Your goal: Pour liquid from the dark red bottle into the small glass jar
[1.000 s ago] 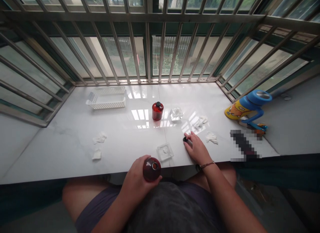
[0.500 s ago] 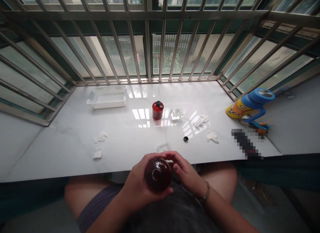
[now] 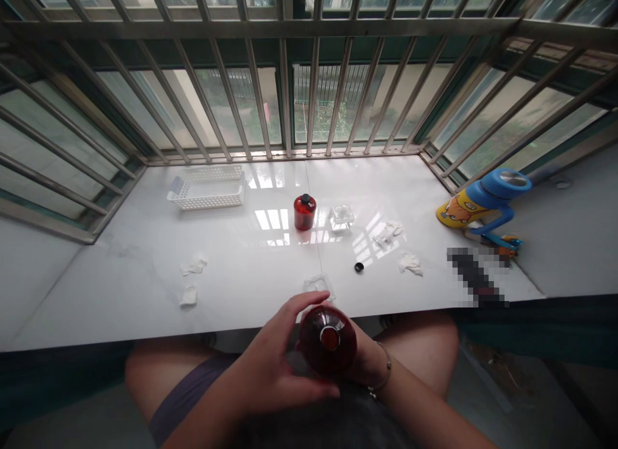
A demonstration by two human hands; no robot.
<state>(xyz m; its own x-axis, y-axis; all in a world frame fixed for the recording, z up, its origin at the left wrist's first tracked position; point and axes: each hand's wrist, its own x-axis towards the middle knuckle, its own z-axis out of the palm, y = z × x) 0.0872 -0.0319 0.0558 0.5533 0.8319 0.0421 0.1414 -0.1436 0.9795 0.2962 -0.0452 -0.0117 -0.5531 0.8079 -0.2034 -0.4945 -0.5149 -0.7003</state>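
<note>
A dark red bottle with no cap is held above my lap, its open mouth facing up at me. My left hand cups its left side, fingers curled over the top and thumb below. My right hand grips it from underneath and is mostly hidden by it. The small black cap lies alone on the white counter, beyond my hands. A clear glass dish sits at the counter's near edge, just past my left fingertips.
A second red bottle with a black cap stands mid-counter beside another glass dish. Crumpled tissues lie on both sides. A white basket is at the back left, a yellow-and-blue bottle at the right. Window bars close off the back.
My right hand left the black cap on the counter and came back to the bottle. The bottle moved up and to the right, from my left hand alone into both hands.
</note>
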